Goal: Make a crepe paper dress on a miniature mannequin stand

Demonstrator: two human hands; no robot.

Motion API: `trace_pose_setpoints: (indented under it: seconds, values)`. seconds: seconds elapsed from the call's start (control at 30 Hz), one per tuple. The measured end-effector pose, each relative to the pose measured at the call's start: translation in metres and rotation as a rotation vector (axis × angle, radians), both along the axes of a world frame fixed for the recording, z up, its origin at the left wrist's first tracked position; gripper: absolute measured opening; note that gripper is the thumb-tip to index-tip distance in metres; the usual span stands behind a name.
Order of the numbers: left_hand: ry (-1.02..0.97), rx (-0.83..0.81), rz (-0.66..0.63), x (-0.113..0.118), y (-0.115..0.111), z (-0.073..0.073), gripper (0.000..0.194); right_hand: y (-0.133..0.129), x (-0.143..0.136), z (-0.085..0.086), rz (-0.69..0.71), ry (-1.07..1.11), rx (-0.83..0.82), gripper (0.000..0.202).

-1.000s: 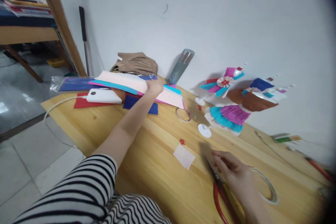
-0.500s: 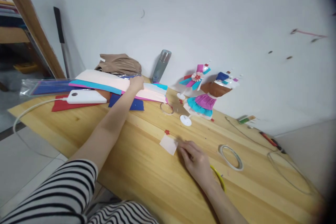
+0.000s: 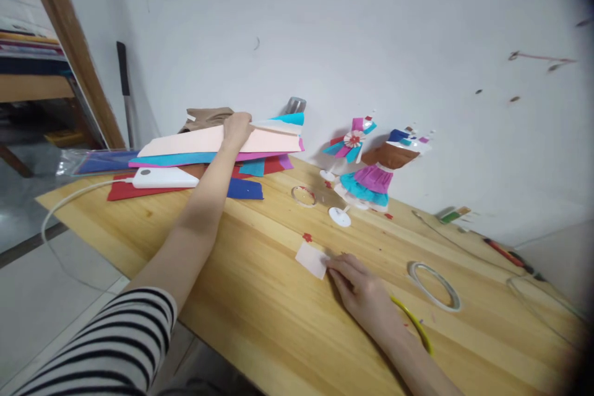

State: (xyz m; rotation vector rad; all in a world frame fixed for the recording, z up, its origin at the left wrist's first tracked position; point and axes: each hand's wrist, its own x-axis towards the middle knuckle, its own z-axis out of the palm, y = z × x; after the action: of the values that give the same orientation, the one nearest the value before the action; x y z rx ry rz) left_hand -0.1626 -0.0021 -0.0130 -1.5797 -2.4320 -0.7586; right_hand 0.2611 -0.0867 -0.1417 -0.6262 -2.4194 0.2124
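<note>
My left hand (image 3: pixel 238 129) is closed over the upper edge of pale pink crepe paper (image 3: pixel 185 141), which is raised from the pile together with blue and magenta sheets under it. The fingertips are hidden behind the paper. Lower right, my right hand (image 3: pixel 364 291) has its fingers pressed together at the corner of a small pale pink paper square (image 3: pixel 310 260) on the wooden table (image 3: pixel 260 297). A red paper flower (image 3: pixel 307 237) lies just above that square. Partly hidden by my right forearm is a yellow-handled tool (image 3: pixel 417 322).
Two dress stands with paper clothes, a small one (image 3: pixel 353 139) and a larger one (image 3: pixel 371 179), stand by the wall. A white tape roll (image 3: pixel 434 284), a clear ring (image 3: pixel 304 196), a white power bank (image 3: pixel 162 177) with a cable, and a grey bottle (image 3: pixel 296 105) are around.
My left hand has lifted the crepe paper sheets upward, baring red and blue pieces beneath and covering most of the bottle. My right hand stays at the paper square; the view has shifted slightly.
</note>
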Motion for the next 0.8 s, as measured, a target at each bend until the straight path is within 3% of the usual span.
trace_pose_setpoints:
  seconds: [0.13,0.6,0.8]
  values:
    - [0.024,0.093,0.079,-0.004,-0.004,0.003,0.038,0.001,0.0,0.0,0.006,0.006,0.0,0.024]
    - [0.026,0.057,0.07,0.001,0.004,-0.001,0.036,0.002,0.0,0.0,-0.003,-0.009,-0.032,0.023]
    - [0.041,0.05,0.062,0.007,0.007,-0.01,0.037,0.002,0.0,-0.001,-0.007,-0.019,-0.011,0.023]
